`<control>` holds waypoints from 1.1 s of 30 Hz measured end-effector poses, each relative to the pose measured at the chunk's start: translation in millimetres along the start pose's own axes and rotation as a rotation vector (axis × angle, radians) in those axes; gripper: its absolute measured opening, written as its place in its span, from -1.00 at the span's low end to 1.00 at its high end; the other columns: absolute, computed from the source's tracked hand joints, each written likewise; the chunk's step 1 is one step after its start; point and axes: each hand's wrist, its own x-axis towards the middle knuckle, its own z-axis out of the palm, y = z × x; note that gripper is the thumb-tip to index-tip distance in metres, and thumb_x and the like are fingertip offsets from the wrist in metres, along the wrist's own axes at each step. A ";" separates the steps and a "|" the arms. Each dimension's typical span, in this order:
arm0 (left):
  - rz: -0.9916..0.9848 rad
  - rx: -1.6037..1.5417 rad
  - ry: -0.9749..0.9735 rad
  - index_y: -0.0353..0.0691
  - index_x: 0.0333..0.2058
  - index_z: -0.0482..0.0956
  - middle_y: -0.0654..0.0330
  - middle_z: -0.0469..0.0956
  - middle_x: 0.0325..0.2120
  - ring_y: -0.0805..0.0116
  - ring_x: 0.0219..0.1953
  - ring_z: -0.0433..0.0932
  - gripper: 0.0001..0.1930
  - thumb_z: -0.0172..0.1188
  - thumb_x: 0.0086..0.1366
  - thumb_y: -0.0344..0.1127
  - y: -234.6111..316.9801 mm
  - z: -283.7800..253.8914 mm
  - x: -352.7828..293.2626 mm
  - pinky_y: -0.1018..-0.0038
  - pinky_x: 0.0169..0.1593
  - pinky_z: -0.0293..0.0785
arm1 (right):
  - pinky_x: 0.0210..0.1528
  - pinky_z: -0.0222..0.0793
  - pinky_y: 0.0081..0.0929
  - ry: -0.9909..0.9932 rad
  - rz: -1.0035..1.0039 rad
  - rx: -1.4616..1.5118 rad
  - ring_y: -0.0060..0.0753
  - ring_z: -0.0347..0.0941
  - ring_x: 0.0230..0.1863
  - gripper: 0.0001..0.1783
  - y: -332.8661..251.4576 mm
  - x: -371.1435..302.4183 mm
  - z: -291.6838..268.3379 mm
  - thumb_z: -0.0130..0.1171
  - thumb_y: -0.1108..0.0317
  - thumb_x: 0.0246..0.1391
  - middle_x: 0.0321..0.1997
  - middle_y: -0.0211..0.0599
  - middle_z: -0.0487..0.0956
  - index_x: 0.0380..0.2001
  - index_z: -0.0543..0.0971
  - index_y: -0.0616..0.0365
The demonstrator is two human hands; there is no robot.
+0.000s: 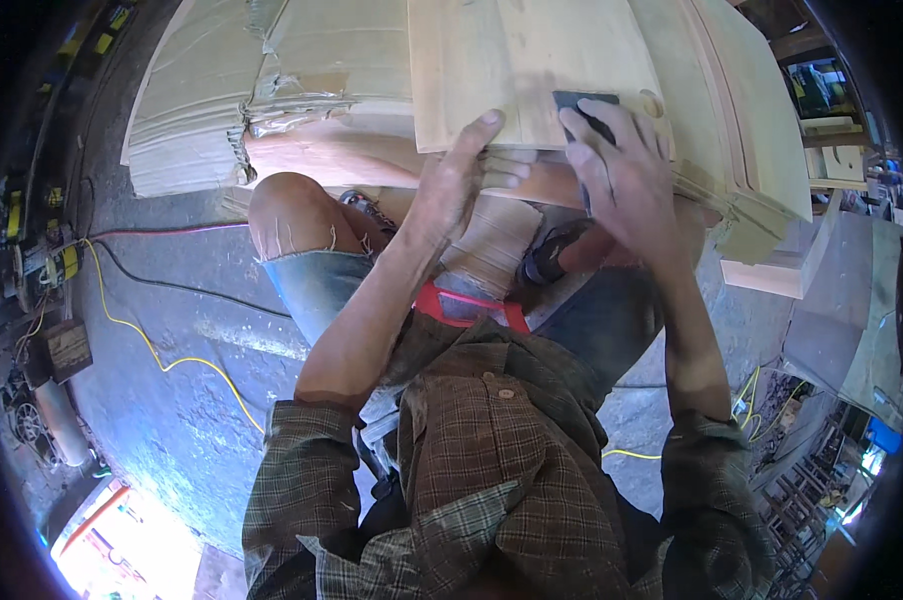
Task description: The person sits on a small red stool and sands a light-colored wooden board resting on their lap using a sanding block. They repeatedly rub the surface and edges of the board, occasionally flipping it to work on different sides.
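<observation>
A pale, smooth wooden board (512,60) lies in front of me, its near edge reaching past the stack beneath. My left hand (462,175) grips that near edge, thumb on top and fingers underneath. Close to the board's right corner, my right hand (622,165) is closed on a dark piece of sandpaper (572,99). The sandpaper lies against the top face at the edge, and a dark strip shows below the hand. My right palm hides the rest of it.
Cardboard-wrapped packs (322,60) support the board, with torn cardboard at left. A wooden box (772,270) stands at right. A yellow cable (162,360) and dark hoses cross the concrete floor. Tools and machinery (57,400) line the left side; metal parts (802,500) lie lower right.
</observation>
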 end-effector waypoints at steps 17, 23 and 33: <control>-0.024 0.022 0.012 -0.43 -0.14 0.48 -0.01 0.57 -0.33 0.27 -0.31 0.51 -0.56 0.02 0.29 -0.08 -10.7 -3.2 3.4 0.39 -0.17 0.38 | 0.13 0.16 0.04 0.004 0.006 -0.008 -0.09 0.31 0.17 -0.60 -7.2 45.8 13.1 -0.02 0.21 0.14 0.14 -0.16 0.41 -0.05 0.51 0.24; 0.024 -0.088 0.083 -0.41 -0.21 0.54 0.07 0.59 -0.42 0.33 -0.39 0.54 -0.63 0.08 0.26 -0.14 -10.2 -0.7 -0.7 0.43 -0.25 0.47 | 0.12 0.18 -0.05 -0.068 -0.085 -0.175 -0.10 0.29 0.19 -0.59 -12.6 26.6 7.7 0.03 0.18 0.12 0.15 -0.21 0.41 -0.05 0.51 0.24; 0.093 -0.084 0.071 -0.43 -0.21 0.52 0.04 0.60 -0.45 0.32 -0.43 0.55 -0.65 0.05 0.26 -0.19 -13.9 -3.5 4.4 0.45 -0.29 0.47 | 0.07 0.20 -0.05 -0.012 -0.059 -0.062 -0.12 0.28 0.18 -0.58 -17.7 19.7 9.6 0.09 0.16 0.06 0.14 -0.21 0.41 -0.09 0.54 0.21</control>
